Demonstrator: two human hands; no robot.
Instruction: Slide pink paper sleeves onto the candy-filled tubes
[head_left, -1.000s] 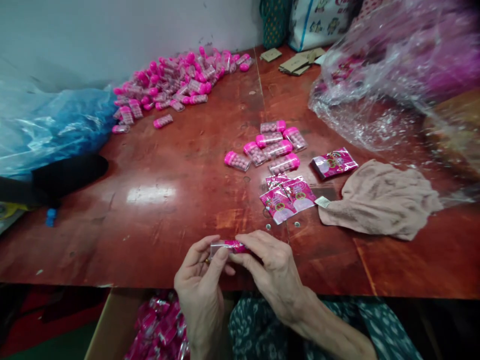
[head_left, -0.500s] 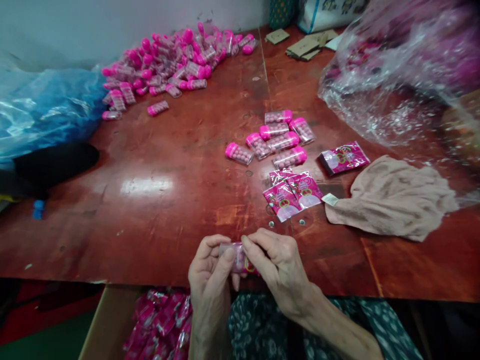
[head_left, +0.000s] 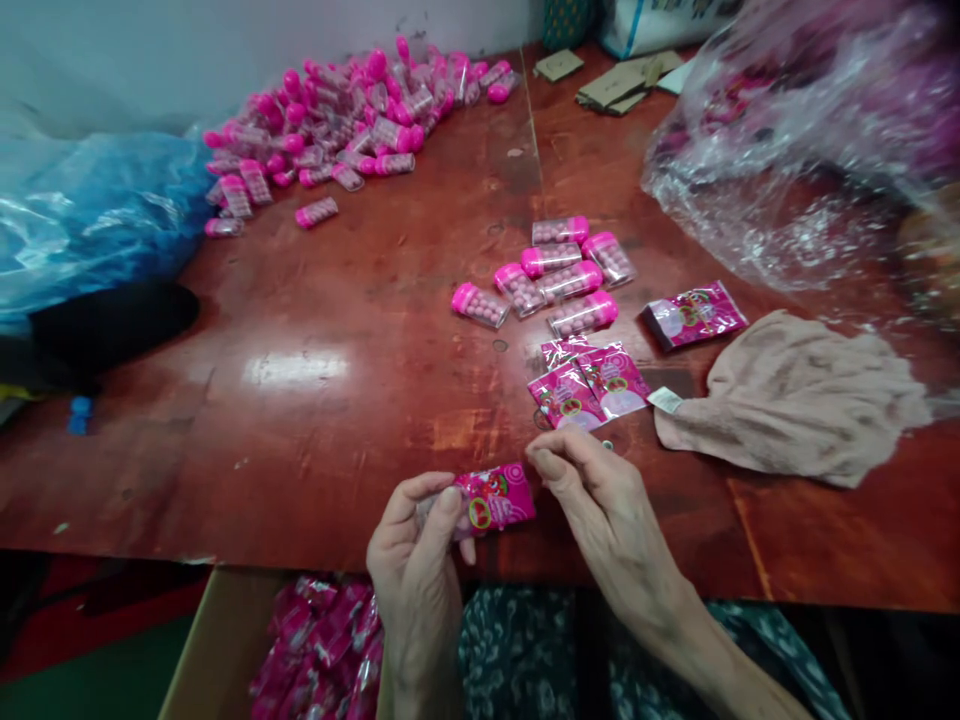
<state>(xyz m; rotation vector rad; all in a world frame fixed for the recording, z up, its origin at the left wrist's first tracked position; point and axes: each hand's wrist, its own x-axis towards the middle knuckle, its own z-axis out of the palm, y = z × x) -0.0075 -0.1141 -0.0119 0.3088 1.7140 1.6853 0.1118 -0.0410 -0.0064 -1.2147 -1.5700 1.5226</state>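
Near the table's front edge, my left hand (head_left: 416, 555) is closed on a small pink printed sachet (head_left: 499, 500), thumb on top and fingers beneath. Pale round shapes show by the thumb, in the sachet's left part, which the hand partly hides. My right hand (head_left: 592, 490) is just right of the sachet's free end, with thumb and forefinger pinched together; nothing shows between them. Flat pink sachets (head_left: 589, 385) lie overlapping just beyond it. Farther back is a loose group of clear tubes of pink balls with bright pink caps (head_left: 570, 283).
A large heap of capped tubes (head_left: 337, 120) lies at the back left, beside blue plastic (head_left: 97, 215). On the right are a sachet stack (head_left: 697, 315), a beige cloth (head_left: 795, 400) and a clear plastic bag (head_left: 757, 200). Below the edge stands a carton (head_left: 217, 640) of filled pink sachets.
My right hand has come off the sachet and moved right and slightly up. More of the sachet's printed face now shows. My left hand keeps its grip, shifted slightly left.
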